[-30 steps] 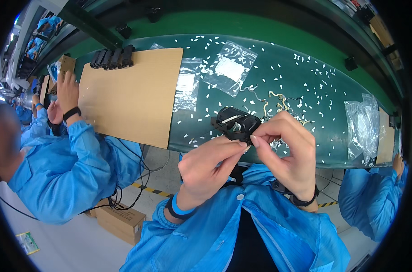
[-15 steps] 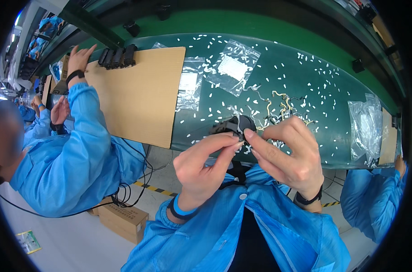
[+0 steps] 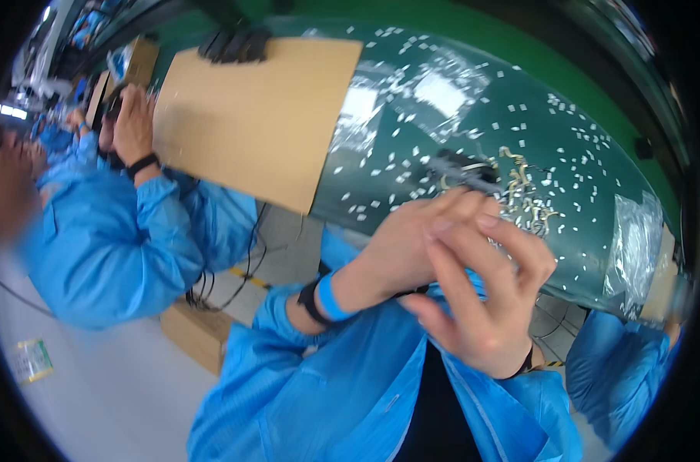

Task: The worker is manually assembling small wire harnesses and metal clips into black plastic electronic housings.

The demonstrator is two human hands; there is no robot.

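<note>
My left hand [image 3: 408,239] reaches in from the left with its back up, its fingers at the near side of a dark black part [image 3: 467,168] above the green bench. Blur and overlap hide whether those fingers grip it. Over the left fingers lies my right hand [image 3: 492,308], fingers and thumb apart, with nothing visible in it. The black part is smeared and carries a greyish strip along its near side. Close by on the right is a tangle of yellowish, white and dark wires [image 3: 519,185].
Small white pieces [image 3: 554,138] are scattered over the green bench. Clear plastic bags [image 3: 442,92] lie behind the hands and another bag [image 3: 635,239] at right. A cardboard sheet [image 3: 250,115] bears black parts [image 3: 234,46] at left. Co-workers [image 3: 126,231] in blue sit on both sides.
The view has shifted. My hands have left their pinch at the black part's near end; the right now overlaps the left fingers, spread. The left neighbour's raised hand has come down.
</note>
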